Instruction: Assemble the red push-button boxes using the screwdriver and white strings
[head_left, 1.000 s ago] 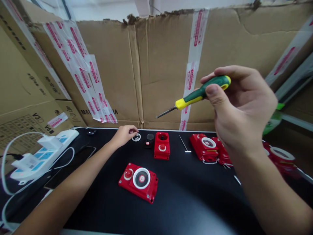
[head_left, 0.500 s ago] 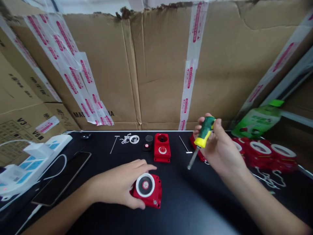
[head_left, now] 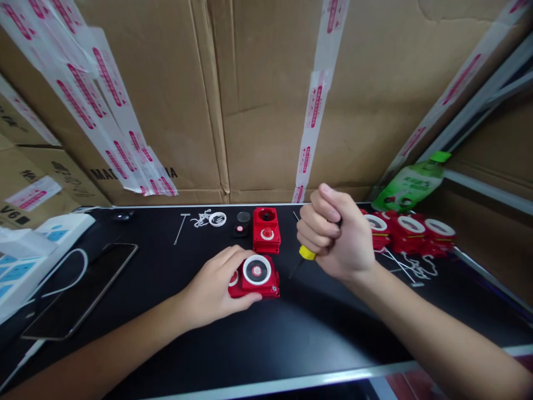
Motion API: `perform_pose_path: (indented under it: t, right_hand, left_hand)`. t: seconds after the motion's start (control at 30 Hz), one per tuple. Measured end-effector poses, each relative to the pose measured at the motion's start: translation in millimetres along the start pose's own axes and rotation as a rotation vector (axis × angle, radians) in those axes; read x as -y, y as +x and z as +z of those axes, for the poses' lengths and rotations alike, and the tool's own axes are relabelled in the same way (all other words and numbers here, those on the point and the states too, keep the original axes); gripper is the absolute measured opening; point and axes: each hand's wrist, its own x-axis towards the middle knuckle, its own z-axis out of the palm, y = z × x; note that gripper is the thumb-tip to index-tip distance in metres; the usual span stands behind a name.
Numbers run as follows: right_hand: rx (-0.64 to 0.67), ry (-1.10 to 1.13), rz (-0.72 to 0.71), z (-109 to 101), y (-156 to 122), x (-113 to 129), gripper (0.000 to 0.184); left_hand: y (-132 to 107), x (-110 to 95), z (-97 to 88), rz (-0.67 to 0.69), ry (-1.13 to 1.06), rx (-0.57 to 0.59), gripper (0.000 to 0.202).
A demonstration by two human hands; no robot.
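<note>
My left hand (head_left: pixel 212 286) grips a red housing with a white ring around a black disc (head_left: pixel 257 270), low on the dark table. My right hand (head_left: pixel 337 233) is a fist around a screwdriver (head_left: pixel 307 253); its yellow collar and thin shaft poke out below the fingers, pointing down and left, apart from the housing. The rest of the handle is hidden in the palm. Just behind the held housing stands a second red housing (head_left: pixel 266 229) with an open round hole and a red dome. Beside it lie a small black part with a red centre (head_left: pixel 240 229) and a clear disc (head_left: pixel 244 216).
Several red housings with white rings (head_left: pixel 411 225) stand at the right, near a green bottle (head_left: pixel 412 180). White cords and a ring (head_left: pixel 217 219) and a metal T-shaped rod (head_left: pixel 181 229) lie at the back. A phone (head_left: pixel 81 291) and power strip (head_left: pixel 16 272) are at left. Cardboard (head_left: pixel 266 111) walls the back.
My right hand has closed into a fist around the screwdriver, and its shaft now points toward the held housing. My left hand has turned the housing slightly. The view has tilted and shifted.
</note>
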Motion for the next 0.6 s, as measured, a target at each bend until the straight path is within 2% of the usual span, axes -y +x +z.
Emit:
perform_pose_path:
  t: [0.1, 0.17, 0.37, 0.6]
  right_hand:
    - [0.112, -0.01, -0.032, 18.0, -1.5, -5.1, 0.052]
    - [0.138, -0.006, -0.038, 22.7, -3.2, -12.6, 0.053]
    - [0.052, 0.026, 0.004, 16.4, -7.9, -35.6, 0.053]
    - [0.058, 0.031, -0.012, 11.3, -10.7, -35.8, 0.052]
  left_hand:
    - [7.4, -1.6, -7.6, 0.031, 0.03, 0.056, 0.053]
    - [11.9, -3.1, -12.8, 0.048, 0.031, 0.088, 0.051]
    - [14.8, -1.7, -13.8, -0.03, -0.032, 0.08, 0.048]
    - [4.6, -0.3, -3.7, 0.029, -0.009, 0.026, 0.046]
